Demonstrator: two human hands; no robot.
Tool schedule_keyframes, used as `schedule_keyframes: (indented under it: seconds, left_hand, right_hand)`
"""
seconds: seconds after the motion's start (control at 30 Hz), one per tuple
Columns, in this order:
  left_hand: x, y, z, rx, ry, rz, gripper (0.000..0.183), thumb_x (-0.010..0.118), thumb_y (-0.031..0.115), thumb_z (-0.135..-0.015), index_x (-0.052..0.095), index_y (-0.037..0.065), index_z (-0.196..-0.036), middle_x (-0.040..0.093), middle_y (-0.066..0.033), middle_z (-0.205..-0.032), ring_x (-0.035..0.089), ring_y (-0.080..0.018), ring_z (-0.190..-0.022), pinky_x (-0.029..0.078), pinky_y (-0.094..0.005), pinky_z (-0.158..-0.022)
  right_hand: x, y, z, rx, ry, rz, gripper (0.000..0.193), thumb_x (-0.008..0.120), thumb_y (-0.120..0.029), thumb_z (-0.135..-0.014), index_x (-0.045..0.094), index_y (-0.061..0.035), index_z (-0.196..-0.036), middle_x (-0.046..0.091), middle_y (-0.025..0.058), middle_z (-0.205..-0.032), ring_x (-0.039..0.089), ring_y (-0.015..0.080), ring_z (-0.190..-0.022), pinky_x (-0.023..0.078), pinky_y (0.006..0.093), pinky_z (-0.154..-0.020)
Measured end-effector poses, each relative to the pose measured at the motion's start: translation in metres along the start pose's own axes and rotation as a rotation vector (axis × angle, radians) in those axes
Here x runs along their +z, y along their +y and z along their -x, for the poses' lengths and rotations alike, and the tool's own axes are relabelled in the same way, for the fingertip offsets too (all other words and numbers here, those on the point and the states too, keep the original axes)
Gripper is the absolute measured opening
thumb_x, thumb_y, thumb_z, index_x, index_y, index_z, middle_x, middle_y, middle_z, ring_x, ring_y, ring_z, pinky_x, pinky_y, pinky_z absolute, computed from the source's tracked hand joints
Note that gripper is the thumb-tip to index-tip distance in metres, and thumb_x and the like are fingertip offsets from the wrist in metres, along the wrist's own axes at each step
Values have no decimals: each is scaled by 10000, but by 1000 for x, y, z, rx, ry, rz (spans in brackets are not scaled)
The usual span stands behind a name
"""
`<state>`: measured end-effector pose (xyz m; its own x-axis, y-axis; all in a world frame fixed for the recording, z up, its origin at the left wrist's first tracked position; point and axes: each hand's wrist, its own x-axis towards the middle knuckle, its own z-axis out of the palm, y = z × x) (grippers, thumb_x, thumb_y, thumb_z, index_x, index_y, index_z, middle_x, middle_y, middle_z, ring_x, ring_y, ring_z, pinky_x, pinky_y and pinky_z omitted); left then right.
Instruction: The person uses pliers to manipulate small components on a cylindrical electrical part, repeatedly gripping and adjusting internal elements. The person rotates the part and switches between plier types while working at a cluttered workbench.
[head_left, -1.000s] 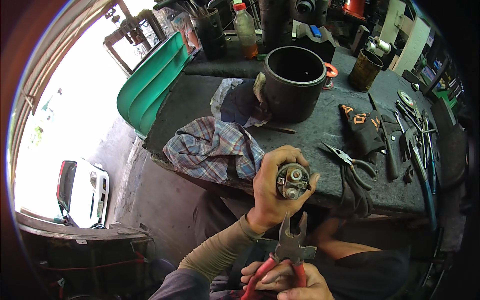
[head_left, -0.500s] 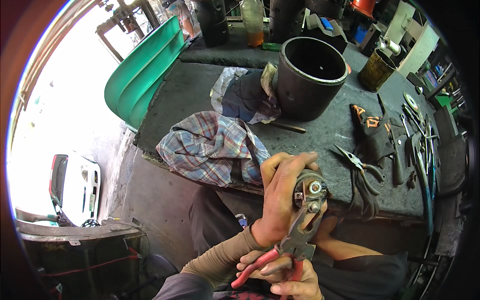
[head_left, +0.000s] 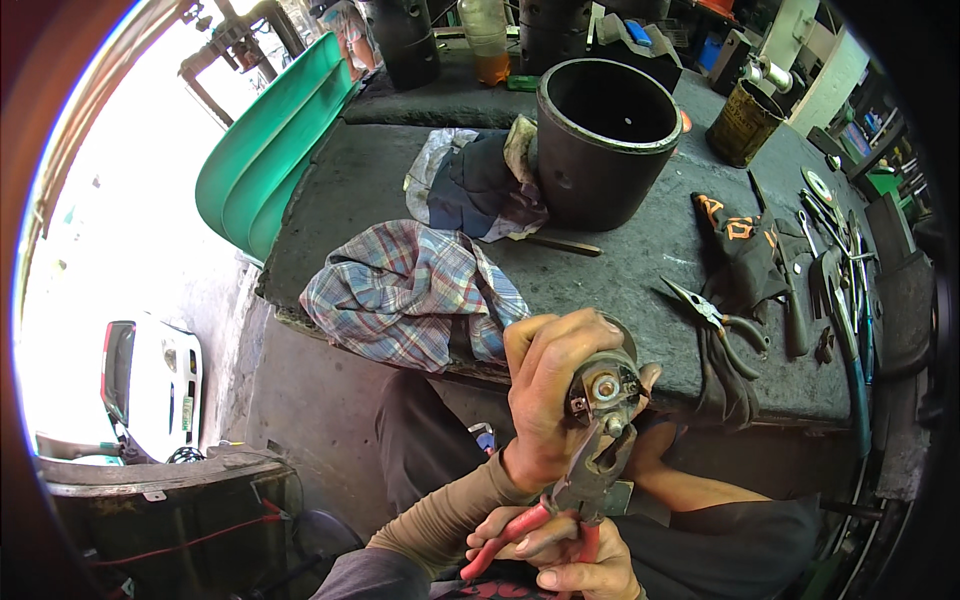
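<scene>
The left hand [head_left: 545,395] is seen low in the frame, just right of centre, its fingers wrapped tightly around a small cylindrical metal part [head_left: 605,385] whose round end face is turned toward the camera. Just below it, at the bottom edge, the right hand [head_left: 565,560] is closed on the red handles of a pair of pliers [head_left: 580,485] — the jaws are pointed upward and set against the lower edge of the part's end face, slightly parted there. Both hands are held in front of the near edge of the dark table [head_left: 640,270], above the lap.

On the table, a plaid cloth [head_left: 405,290] is draped over the edge just left of the left hand. A large black cylinder [head_left: 605,140] stands toward the upper centre, and needle-nose pliers [head_left: 710,315] lie to the right — beside a dark glove [head_left: 740,245].
</scene>
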<state>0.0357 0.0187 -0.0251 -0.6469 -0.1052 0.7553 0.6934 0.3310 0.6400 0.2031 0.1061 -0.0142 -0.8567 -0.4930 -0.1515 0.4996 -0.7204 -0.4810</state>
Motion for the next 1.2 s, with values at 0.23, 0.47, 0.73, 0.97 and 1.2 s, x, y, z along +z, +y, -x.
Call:
schedule_keyframes:
  seconds: [0.23, 0.47, 0.73, 0.97, 1.2]
  left_hand:
    - [7, 3, 3, 21, 44, -4, 722, 1035, 68, -664, 631, 65, -1263, 675, -104, -1123, 601, -246, -1027, 503, -390, -916]
    - [12, 5, 3, -7, 131, 33, 610, 1039, 122, -672, 682, 86, -1165, 739, -89, -1097, 613, -252, -969, 469, -373, -913]
    - [10, 6, 2, 2, 106, 13, 632, 1015, 92, -692, 643, 101, -1203, 716, -77, -1076, 622, -256, -961, 480, -389, -916]
    - [17, 1, 4, 8, 109, 139, 557, 940, -17, -734, 624, 79, -1182, 754, -92, -1092, 667, -277, -1007, 570, -400, -875]
    - [13, 5, -2, -14, 73, 176, 499, 911, -51, -735, 646, 61, -1143, 772, -93, -1015, 681, -278, -981, 574, -399, -869]
  right_hand:
    - [-1, 3, 0, -2, -10, -43, 405, 774, -48, -916, 709, 63, -1300, 595, 332, -1403, 635, 481, -1320, 576, 647, -1058]
    - [1, 3, 1, 20, 0, -70, 449, 781, -61, -890, 685, 42, -1316, 603, 324, -1362, 659, 464, -1251, 567, 625, -1066]
    - [2, 13, 3, 44, 59, -105, 506, 784, -107, -910, 596, 31, -1359, 603, 279, -1277, 658, 416, -1202, 551, 587, -1047]
    - [1, 17, 4, 41, 20, -142, 516, 775, -103, -910, 589, 36, -1371, 595, 258, -1278, 648, 394, -1185, 540, 570, -1038]
    - [4, 16, 5, 51, 66, -130, 514, 762, -94, -909, 575, 53, -1364, 583, 260, -1286, 646, 397, -1187, 541, 564, -1045]
